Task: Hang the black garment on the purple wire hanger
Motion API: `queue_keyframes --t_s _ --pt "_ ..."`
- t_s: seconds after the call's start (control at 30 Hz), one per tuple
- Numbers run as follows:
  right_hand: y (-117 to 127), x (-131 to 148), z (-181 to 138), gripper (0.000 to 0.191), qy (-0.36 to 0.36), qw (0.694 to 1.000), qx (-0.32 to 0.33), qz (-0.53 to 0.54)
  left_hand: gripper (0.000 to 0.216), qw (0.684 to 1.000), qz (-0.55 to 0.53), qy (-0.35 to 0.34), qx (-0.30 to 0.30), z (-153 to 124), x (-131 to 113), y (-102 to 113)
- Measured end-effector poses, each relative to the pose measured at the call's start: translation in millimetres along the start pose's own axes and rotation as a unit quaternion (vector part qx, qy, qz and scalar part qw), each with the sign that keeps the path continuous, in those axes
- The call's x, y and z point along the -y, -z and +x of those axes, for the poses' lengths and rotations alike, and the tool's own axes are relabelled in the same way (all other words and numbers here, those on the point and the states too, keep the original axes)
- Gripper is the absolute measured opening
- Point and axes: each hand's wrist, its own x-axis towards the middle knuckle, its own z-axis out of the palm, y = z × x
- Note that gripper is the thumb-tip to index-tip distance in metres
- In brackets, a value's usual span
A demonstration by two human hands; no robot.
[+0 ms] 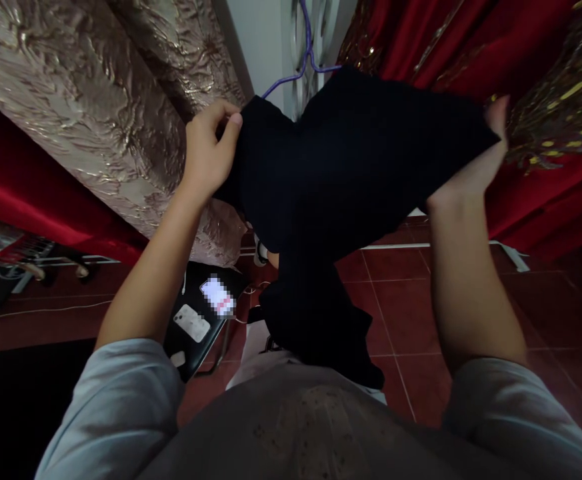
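Note:
A black garment (315,173), probably a top, hangs on a purple hanger (309,59) in front of me. My left hand (213,143) pinches its left shoulder edge between thumb and fingers. On the other side my right hand (485,157) holds the garment's right end stretched outward, with most of the fingers hidden behind the cloth. The lower part of the garment droops toward my body. The hanger's arms go into the garment, so only its hook and upper part show.
Pinkish crinkled fabric (95,113) hangs at the left, and red cloth with gold sequins (551,127) at the right. A black seat or small table (205,273) carries a lit phone (218,295) and a pale phone (191,323). Red tiles (405,313) cover the floor.

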Motion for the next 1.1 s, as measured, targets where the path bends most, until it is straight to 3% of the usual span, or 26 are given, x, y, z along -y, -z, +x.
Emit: queue_keyframes --t_s 0.1,0.23,0.3,0.37,0.43,0.5,0.6,0.73,0.83,0.97,1.1 --pt "-15 18 3 0.055 -0.024 0.999 0.022 0.041 0.04 1.0 -0.002 0.004 -0.02 6 4 -7" --pt "-48 41 -6 0.055 -0.032 0.997 -0.007 -0.075 0.041 1.0 -0.001 -0.006 -0.029 14 23 -10" --pt "-54 44 -16 0.059 -0.055 0.994 0.013 -0.089 0.04 1.0 0.0 0.0 -0.018 13 33 -9" --pt "-50 41 -26 0.074 -0.116 0.984 0.121 -0.053 0.035 1.0 0.007 0.004 -0.012 8 36 -7" --pt "-43 31 -34 0.088 -0.193 0.942 0.273 -0.016 0.031 1.0 0.014 -0.009 -0.009 -1 29 -5" --pt "-41 14 -40 0.081 -0.217 0.913 0.342 -0.037 0.033 0.999 0.01 -0.032 0.005 -11 12 -4" --pt "-54 -18 -47 0.064 -0.109 0.939 0.264 -0.193 0.041 0.996 -0.032 -0.078 0.041 -25 -24 -6" --pt "-85 -50 -59 0.096 0.045 0.909 0.192 -0.367 0.031 0.982 -0.135 -0.104 0.078 -38 -74 -17" --pt "-99 -56 -65 0.095 0.111 0.893 0.16 -0.406 0.031 0.972 -0.187 -0.045 0.138 -42 -97 -31" --pt "-86 -55 -69 0.075 0.143 0.879 0.168 -0.424 0.038 0.943 -0.275 0.005 0.187 -49 -84 -43" --pt "-49 -47 -75 0.075 0.121 0.875 0.077 -0.462 0.037 0.965 -0.179 0.159 0.102 -80 -40 -39"
